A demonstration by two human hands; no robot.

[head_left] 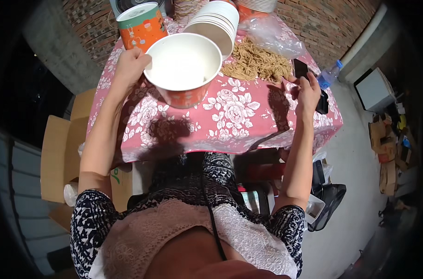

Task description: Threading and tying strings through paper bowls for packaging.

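Observation:
My left hand point(128, 72) grips the rim of a large white-lined paper bucket point(181, 95), its thumb over the edge. The bucket is tilted toward me above the table, its outside orange-red; a small dark spot shows low on the inner wall. Behind it stands an orange and green printed paper bucket point(144, 32). My right hand point(306, 93) is over the table's right side, fingers loosely bent and apart, with nothing visible in them. It is nearest to a black phone-like object point(300, 68) and a heap of tan cords point(258, 61).
A pink floral cloth point(234, 109) covers the table. Stacked white paper buckets point(214, 25) and a clear plastic bag point(276, 39) lie at the back. A water bottle point(330, 74) stands beyond the right edge. An open cardboard box point(58, 158) is at left.

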